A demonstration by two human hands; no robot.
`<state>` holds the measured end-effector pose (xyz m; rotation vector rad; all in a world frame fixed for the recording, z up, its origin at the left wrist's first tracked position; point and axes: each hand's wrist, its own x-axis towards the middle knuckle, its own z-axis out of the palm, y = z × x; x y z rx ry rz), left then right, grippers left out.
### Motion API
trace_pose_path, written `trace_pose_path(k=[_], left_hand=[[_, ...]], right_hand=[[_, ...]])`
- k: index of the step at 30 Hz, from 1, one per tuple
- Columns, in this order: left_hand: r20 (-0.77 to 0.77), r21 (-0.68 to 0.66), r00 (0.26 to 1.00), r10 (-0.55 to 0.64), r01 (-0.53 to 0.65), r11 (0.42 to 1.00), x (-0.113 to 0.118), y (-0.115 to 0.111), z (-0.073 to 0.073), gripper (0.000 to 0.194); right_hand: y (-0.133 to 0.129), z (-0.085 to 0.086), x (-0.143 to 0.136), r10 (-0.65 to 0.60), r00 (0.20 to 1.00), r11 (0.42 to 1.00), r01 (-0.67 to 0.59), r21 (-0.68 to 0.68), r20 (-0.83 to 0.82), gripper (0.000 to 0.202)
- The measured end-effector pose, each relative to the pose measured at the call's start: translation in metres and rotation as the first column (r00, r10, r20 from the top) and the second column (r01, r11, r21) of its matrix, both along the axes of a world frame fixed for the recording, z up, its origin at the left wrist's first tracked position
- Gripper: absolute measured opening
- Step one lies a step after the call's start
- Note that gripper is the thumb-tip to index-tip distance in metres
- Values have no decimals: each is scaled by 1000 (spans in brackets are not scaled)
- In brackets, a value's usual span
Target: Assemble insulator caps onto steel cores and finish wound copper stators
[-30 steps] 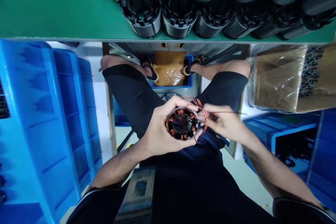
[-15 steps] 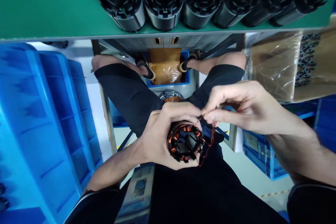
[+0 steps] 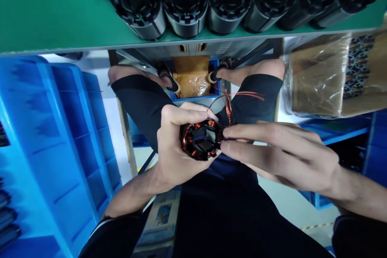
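My left hand (image 3: 173,149) is wrapped round a motor stator (image 3: 203,141), its open end facing up. Copper windings ring the black slotted inside. Loose enamelled copper wires (image 3: 228,107) rise from the stator's far right side, with one bundle passing behind my right fingers and other ends spreading over my right thigh. My right hand (image 3: 281,153) comes in from the right, its fingertips closed in at the stator's right rim. What they pinch there is hidden.
Rows of grey cylindrical stators (image 3: 186,18) stand on the green bench top (image 3: 54,12) ahead. Blue bins (image 3: 57,141) are stacked at left. An open carton with plastic film (image 3: 317,76) holds ring-shaped parts at right. A blue crate (image 3: 196,97) sits between my feet.
My right hand has gone from pulling the wire bundle out to the right to the stator's rim. The wires now point away from me. The stator has shifted slightly left and away.
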<state>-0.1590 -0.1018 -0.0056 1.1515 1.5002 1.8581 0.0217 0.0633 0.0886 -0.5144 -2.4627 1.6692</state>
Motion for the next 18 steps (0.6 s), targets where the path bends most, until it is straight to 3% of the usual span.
trace_pose_path(k=[4,6,9,12,15,18], left_hand=[[33,-54,999,-3,5,999,7,-3,-1,69],[51,-70,998,28,-24,997,9,-5,-1,72],[79,-111,996,43,-34,993,10,-6,-2,75],[105,-11,994,8,-7,1000,10,0,-5,78],[109,130,994,-3,-12,991,14,7,-11,83],[81,132,996,43,-54,990,12,7,-17,78]], right_hand=[[4,-24,-4,116,982,941,-60,332,-151,21],[8,-29,1,156,972,912,-73,403,-176,22],[12,-27,11,135,978,945,-79,316,-158,23],[15,-27,13,107,989,958,-75,278,-100,19],[22,-41,6,132,990,941,-110,320,-48,14],[36,-62,1,53,999,964,-53,261,4,22]])
